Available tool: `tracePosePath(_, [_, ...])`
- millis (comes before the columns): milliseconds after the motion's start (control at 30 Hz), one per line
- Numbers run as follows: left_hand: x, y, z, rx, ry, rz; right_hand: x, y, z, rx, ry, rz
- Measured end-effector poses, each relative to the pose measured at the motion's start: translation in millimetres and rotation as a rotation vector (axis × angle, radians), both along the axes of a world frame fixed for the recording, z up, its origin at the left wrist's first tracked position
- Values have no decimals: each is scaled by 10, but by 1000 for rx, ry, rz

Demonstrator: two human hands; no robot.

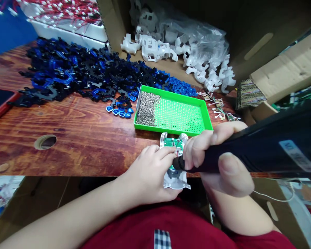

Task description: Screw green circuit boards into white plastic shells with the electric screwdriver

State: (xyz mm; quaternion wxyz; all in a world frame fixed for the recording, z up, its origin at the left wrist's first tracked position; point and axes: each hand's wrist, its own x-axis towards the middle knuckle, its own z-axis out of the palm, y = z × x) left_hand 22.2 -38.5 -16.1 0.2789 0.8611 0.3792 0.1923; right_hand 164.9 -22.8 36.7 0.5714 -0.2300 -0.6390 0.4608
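My left hand point(150, 173) is closed around a white plastic shell point(175, 182) at the table's front edge. Inside the shell sits a green circuit board point(171, 142). My right hand point(217, 152) grips a dark electric screwdriver point(259, 145) that runs off to the right. Its black tip end point(178, 163) points down into the shell beside my left fingertips; the bit's contact point is hidden. Just beyond the shell stands a green tray point(174, 131) with many small screws point(148, 108) heaped in its left part.
A large pile of black and blue plastic parts point(88, 71) covers the back left. White shells point(155, 48) lie in a cardboard box point(186, 74) behind. Small wired boards point(219, 105) lie right of the tray. A round hole point(45, 142) pierces the table at left.
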Motion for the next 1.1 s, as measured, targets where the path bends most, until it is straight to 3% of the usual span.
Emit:
tracePosePath(200, [2, 2, -3, -15, -8, 3, 96, -6, 80, -48, 172, -113])
tracePosePath(433, [14, 0, 11, 33, -17, 10, 515, 94, 392, 57, 66, -303])
tracePosePath(567, [40, 1, 34, 31, 25, 1, 391, -4, 289, -44, 89, -283])
tracePosePath(767, [64, 7, 45, 45, 51, 2, 211, -134, 109, -36, 104, -277])
tracePosePath(1100, [71, -7, 34, 28, 74, -6, 200, -117, 108, -60, 53, -282])
